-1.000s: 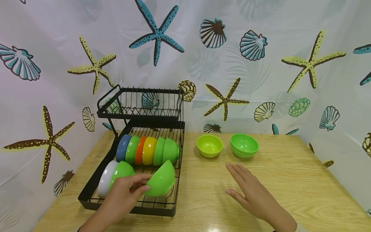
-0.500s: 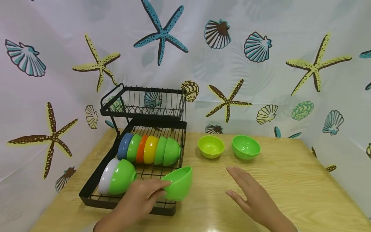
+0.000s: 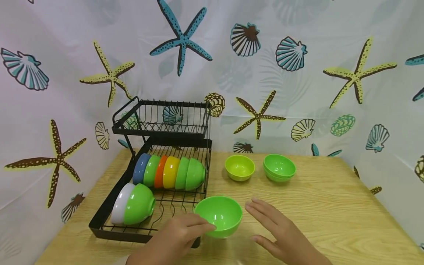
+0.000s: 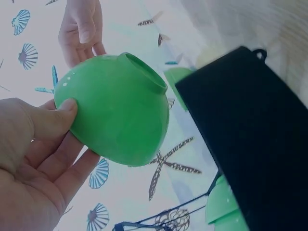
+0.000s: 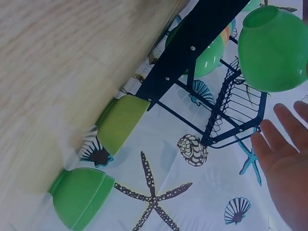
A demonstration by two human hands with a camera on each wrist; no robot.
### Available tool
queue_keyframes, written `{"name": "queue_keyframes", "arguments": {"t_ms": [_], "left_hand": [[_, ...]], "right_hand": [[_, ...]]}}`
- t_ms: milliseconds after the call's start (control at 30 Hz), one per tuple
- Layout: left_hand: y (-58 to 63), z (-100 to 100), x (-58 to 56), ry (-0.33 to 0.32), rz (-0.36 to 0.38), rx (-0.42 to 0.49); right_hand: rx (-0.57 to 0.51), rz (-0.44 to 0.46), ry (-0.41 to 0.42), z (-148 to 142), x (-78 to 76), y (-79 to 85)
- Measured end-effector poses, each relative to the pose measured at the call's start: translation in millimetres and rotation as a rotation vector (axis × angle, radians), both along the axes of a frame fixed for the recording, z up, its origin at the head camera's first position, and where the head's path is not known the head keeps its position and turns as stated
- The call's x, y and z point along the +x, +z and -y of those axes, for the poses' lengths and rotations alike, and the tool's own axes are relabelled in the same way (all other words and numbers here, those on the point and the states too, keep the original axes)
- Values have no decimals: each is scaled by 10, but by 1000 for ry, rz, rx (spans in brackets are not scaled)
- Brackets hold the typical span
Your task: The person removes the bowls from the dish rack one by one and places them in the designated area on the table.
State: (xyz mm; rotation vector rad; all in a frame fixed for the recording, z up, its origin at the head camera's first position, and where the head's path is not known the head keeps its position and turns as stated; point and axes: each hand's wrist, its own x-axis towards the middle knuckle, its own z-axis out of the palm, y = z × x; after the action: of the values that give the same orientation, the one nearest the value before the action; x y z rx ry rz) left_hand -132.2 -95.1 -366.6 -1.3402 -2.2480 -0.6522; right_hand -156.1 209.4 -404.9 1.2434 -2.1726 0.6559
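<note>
My left hand (image 3: 179,235) pinches the near left rim of a green bowl (image 3: 222,213), thumb on the outside wall and fingers over the edge in the left wrist view. The bowl (image 4: 113,110) is held above the table beside the rack's front right corner, its opening up and tilted a little toward me. To its right, my right hand (image 3: 281,232) is held with straight fingers, thumb apart, fingertips close to the bowl's rim and nothing in the grasp. In the right wrist view that hand (image 5: 288,154) shows below the held bowl (image 5: 272,50).
A black two-tier dish rack (image 3: 99,228) stands at left. On its lower tier sit a row of colored bowls (image 3: 170,172), plus a white bowl (image 3: 120,204) and a green bowl (image 3: 139,204). Behind, on the table, are a yellow-green bowl (image 3: 240,169) and stacked green bowls (image 3: 279,169).
My left hand has carried the green bowl from over the rack rightward to over the table, turning its opening upward. My right hand has shifted slightly left toward it.
</note>
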Motion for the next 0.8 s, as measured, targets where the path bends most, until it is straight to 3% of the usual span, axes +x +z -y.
{"name": "queue_keyframes", "arguments": {"t_ms": [133, 367, 567, 800], "left_hand": [[-38, -41, -1, -27, 60, -4], [-116, -106, -43, -70, -62, -11], [-76, -170, -25, -88, -24, -56], [-37, -167, -17, -117, -40, -105]], "right_hand": [[-30, -68, 84, 57, -6, -12], [-51, -165, 153, 115, -14, -33], [-81, -189, 190, 142, -22, -59], [-102, -211, 198, 155, -1, -45]]}}
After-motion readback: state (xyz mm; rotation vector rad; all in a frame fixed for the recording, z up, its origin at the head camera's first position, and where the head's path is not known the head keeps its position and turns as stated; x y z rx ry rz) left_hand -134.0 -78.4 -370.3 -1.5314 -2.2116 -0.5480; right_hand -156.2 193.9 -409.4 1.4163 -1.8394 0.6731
